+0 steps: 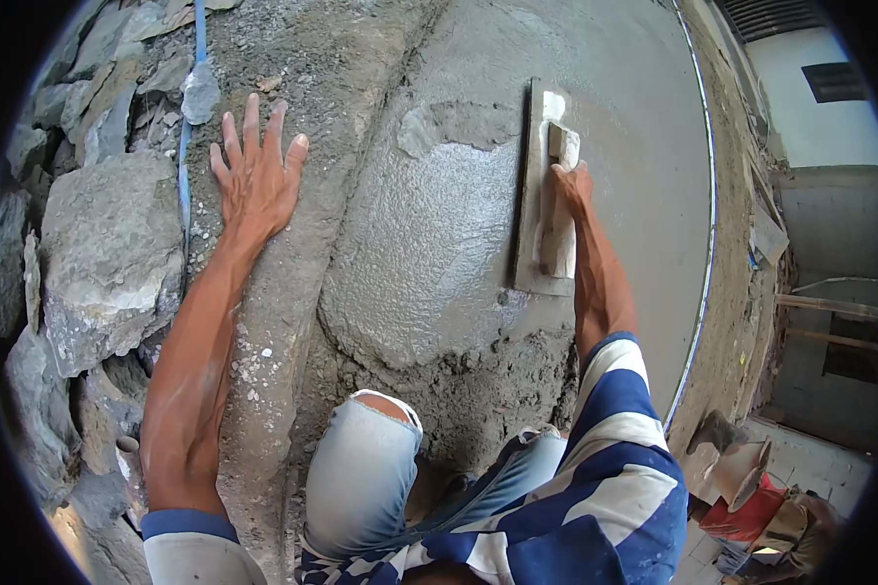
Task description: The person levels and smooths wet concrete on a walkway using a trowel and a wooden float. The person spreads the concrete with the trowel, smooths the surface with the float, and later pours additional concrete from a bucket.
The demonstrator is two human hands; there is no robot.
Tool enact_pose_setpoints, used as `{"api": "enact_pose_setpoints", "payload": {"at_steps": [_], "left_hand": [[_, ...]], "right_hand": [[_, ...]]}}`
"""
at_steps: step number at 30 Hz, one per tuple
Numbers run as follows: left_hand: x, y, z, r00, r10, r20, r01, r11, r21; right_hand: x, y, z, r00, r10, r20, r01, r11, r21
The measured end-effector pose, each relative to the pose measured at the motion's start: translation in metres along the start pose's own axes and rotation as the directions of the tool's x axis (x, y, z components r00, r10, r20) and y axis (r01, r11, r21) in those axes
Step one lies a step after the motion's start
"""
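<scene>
My right hand point(575, 187) is closed round the handle of a plastering float point(546, 234), a long flat blade with a pale handle. The float stands lengthwise over wet grey concrete point(429, 234), its left edge dark. To its left the surface is wet and shiny; rougher, lumpy concrete point(468, 390) lies nearer my knees. My left hand point(257, 185) rests flat with fingers spread on the rough cement ledge point(283, 292) left of the wet area, and holds nothing.
Large broken stones point(112, 244) are piled along the left, with a thin blue pipe point(185, 166) beside them. A pale line or hose point(709, 195) borders the concrete on the right. Beyond it, at the lower right, another person point(766, 526) in a hat is partly seen.
</scene>
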State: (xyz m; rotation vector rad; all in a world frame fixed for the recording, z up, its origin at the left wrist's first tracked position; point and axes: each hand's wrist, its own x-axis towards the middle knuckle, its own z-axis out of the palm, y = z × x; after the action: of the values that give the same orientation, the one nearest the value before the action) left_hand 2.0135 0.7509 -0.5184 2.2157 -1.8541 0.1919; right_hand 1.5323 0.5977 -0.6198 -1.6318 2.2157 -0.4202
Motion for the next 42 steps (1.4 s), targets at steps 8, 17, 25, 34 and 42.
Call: {"api": "enact_pose_setpoints", "payload": {"at_steps": [8,17,25,34,42], "left_hand": [[0.004,0.006,0.001,1.0,0.001,0.02,-0.001,1.0,0.018],[0.0,-0.003,0.002,1.0,-0.001,-0.02,0.002,1.0,0.025],[0.001,-0.001,0.002,1.0,0.001,0.031,-0.001,1.0,0.008],[0.006,0.013,-0.003,0.997,-0.008,0.072,0.008,1.0,0.005],[0.005,0.007,-0.002,0.998,0.022,0.059,-0.021,1.0,-0.017]], "right_hand": [[0.013,-0.01,0.033,0.996,-0.089,-0.002,0.089,0.994,-0.064],[-0.03,-0.043,0.048,0.957,-0.262,0.124,0.273,0.959,-0.077],[-0.125,-0.041,0.047,0.855,-0.402,0.329,0.418,0.908,0.022],[-0.041,-0.035,0.016,0.967,-0.251,0.054,0.247,0.967,0.062],[0.009,-0.079,0.066,0.971,-0.163,0.174,0.155,0.986,0.059]]}}
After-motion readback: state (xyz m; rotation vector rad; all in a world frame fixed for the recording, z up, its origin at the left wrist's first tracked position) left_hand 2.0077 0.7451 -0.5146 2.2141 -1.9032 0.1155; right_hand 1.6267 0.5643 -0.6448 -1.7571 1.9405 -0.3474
